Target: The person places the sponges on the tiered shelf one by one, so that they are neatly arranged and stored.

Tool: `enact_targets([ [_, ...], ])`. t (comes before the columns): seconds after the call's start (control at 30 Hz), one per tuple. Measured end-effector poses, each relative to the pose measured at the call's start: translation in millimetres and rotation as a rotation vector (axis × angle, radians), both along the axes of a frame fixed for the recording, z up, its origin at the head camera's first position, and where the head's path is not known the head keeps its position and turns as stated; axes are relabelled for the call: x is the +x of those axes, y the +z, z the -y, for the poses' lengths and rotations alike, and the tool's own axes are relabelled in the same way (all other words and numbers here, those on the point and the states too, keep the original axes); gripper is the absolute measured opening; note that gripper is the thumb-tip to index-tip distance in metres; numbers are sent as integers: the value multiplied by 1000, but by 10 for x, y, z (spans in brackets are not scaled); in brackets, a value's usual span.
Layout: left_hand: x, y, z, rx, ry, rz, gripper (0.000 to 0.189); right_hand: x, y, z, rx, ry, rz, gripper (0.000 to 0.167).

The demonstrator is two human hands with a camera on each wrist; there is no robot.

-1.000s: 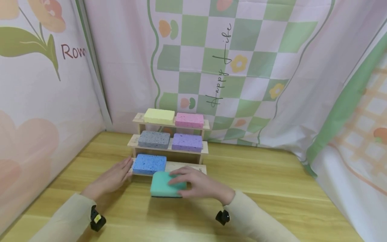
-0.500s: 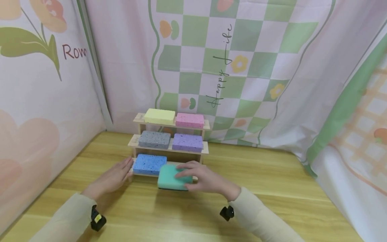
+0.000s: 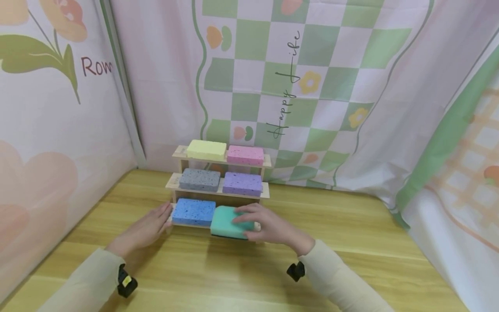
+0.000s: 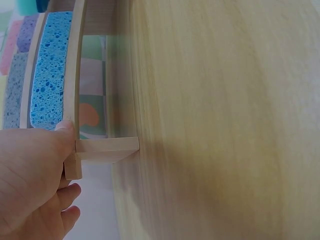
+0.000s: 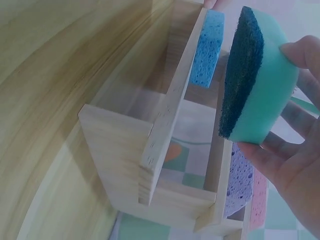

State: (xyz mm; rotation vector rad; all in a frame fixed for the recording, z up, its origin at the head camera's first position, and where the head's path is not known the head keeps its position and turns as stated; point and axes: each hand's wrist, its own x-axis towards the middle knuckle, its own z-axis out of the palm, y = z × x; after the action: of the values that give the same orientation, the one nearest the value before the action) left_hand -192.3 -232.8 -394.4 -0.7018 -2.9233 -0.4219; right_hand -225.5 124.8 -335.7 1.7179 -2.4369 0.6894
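A teal sponge (image 3: 229, 222) with a dark scouring pad (image 5: 243, 75) underneath is pinched between the thumb and fingers of my right hand (image 3: 269, 226). It hovers over the right half of the lowest tier of a three-tier wooden rack (image 5: 160, 120), with a gap to the plank in the right wrist view. My left hand (image 3: 146, 227) holds the left end of that tier, thumb on the plank and fingers past its end (image 4: 37, 175). Beside it on the tier lies a blue sponge (image 3: 194, 211).
A grey sponge (image 3: 200, 180) and a purple sponge (image 3: 242, 183) lie on the middle tier. On the top one are a yellow sponge (image 3: 206, 149) and a pink sponge (image 3: 245, 155). The rack stands on a wooden table (image 3: 331, 255) before a patterned curtain (image 3: 253, 73).
My right hand has carried the teal sponge rightward and away from me, from in front of the rack to over the lowest tier's right half. The left hand stays at the rack's end.
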Motion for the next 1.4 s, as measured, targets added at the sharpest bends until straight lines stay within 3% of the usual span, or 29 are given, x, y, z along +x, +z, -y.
enact_targets([
  [0.93, 11, 14, -12, 1, 9, 5, 53, -232, -143, -31, 88, -143, 29, 32],
  [1.4, 18, 26, -16, 0, 4, -2, 52, -293, -187, -31, 80, -139, 91, 33],
])
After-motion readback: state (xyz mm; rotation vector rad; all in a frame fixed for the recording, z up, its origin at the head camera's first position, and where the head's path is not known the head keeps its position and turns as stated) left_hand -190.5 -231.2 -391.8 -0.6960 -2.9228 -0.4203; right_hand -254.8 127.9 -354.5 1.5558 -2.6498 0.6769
